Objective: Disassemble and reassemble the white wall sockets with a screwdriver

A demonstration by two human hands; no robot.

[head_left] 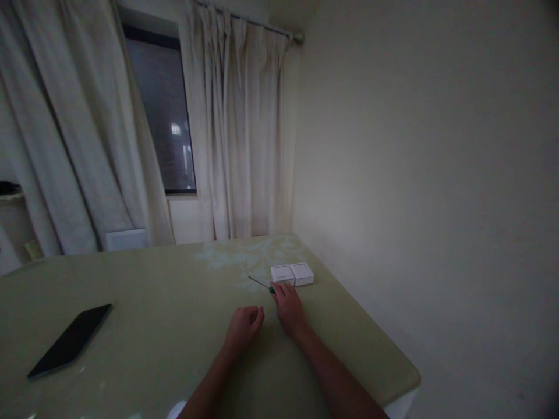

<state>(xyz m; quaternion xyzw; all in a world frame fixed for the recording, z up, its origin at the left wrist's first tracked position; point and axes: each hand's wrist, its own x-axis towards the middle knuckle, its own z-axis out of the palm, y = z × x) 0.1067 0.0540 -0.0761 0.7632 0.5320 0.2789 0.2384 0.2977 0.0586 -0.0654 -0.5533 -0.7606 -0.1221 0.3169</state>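
My right hand (289,306) is closed around the green handle of a screwdriver (259,283), whose thin shaft points left and away from me, just over the table. Just beyond its fingers lie two white square boxes side by side, the left one (282,273) partly covered by the hand and the right one (302,273) with small marks on its top. My left hand (245,326) rests on the table to the left of my right hand, its fingers curled in. Whatever it may hold is hidden.
A dark flat tablet-like slab (72,340) lies on the left of the pale green table (166,302). At the bottom edge a white round thing (176,409) shows partly beside my left forearm. A wall (414,174) runs along the right; curtains (244,128) hang behind.
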